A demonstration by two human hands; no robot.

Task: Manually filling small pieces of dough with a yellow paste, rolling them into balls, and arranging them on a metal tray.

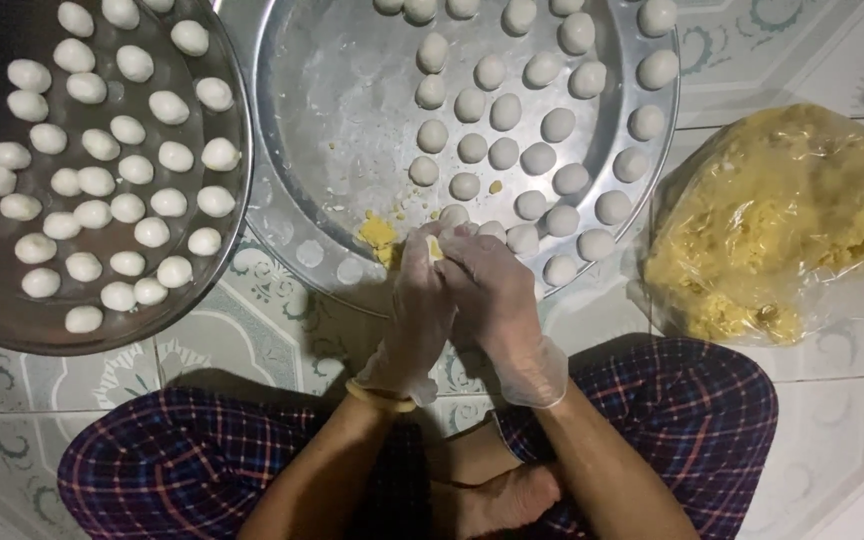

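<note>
Head view looks down on a person sitting cross-legged on the tiled floor (252, 340), both gloved hands pressed together over the near rim of a large steel tray (302, 215). Left hand (417, 310) and right hand (487, 290) each have a closed grip around a small dough piece (436, 247) with yellow filling. White dough balls (512, 150) line that tray and a second tray (222, 250). A bag of yellow filling (782, 220) lies to the right.

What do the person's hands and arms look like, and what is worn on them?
Both the left hand and the right hand wear thin, clear, loose plastic gloves with wrinkled cuffs. A yellowish band circles the left wrist. The forearms are bare, without sleeves.
</note>
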